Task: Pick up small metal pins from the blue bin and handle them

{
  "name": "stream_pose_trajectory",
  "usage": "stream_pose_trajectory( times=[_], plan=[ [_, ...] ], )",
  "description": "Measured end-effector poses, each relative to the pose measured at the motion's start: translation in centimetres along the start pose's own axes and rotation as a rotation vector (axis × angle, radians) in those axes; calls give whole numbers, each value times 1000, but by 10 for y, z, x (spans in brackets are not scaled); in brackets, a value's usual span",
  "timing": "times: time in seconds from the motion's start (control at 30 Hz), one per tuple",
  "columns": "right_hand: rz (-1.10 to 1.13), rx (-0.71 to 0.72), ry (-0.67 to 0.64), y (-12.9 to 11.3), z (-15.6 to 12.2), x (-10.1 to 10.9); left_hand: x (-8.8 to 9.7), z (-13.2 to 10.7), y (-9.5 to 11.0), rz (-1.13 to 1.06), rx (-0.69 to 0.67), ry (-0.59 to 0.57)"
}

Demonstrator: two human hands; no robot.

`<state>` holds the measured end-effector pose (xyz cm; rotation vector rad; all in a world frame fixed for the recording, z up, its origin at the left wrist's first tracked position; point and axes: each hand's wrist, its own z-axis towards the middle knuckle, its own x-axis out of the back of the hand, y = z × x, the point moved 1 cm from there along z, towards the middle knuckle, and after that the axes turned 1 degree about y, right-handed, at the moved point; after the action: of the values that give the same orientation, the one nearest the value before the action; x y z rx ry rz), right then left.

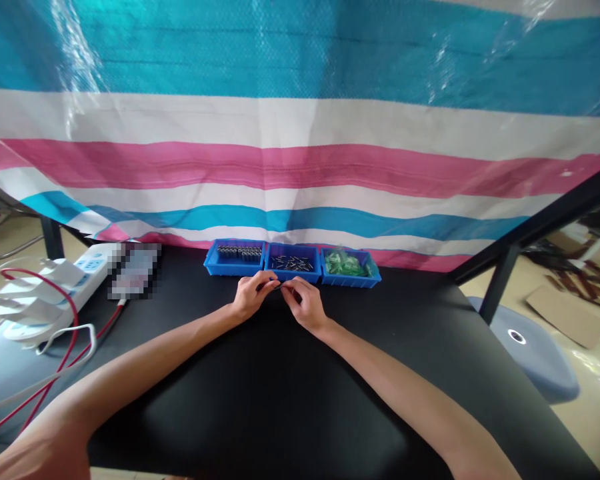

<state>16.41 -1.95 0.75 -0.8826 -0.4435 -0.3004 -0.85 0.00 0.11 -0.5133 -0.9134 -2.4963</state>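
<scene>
My left hand (251,295) and my right hand (306,303) meet over the black table (280,387), just in front of the blue trays. Both hands are closed in a pinch on a small thin dark part (279,287) held between them. The left tray (236,257) holds rows of dark cylinders. In the middle tray (293,262) lie several small metal pins. The right tray (350,265) is filled with small green bags.
A white power strip (55,287) with plugs and red and white cables (60,347) lies at the table's left. A striped tarp (300,133) hangs behind the trays. A black frame bar (535,227) and a grey round stool (535,350) stand at the right.
</scene>
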Motion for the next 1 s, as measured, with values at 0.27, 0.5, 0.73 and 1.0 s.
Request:
stream_pose_trajectory(
  times=[0.27,0.5,0.73,1.0],
  plan=[
    [56,-31,125,-2,-1,6,0,6,5,-37,21,-73],
    [59,-34,139,-3,-1,7,0,6,5,-28,-18,-43],
    [30,-25,20,0,0,4,2,5,5,-19,-32,12],
    [-32,48,-113,3,-2,-2,3,6,10,-17,-73,-2]
  ],
)
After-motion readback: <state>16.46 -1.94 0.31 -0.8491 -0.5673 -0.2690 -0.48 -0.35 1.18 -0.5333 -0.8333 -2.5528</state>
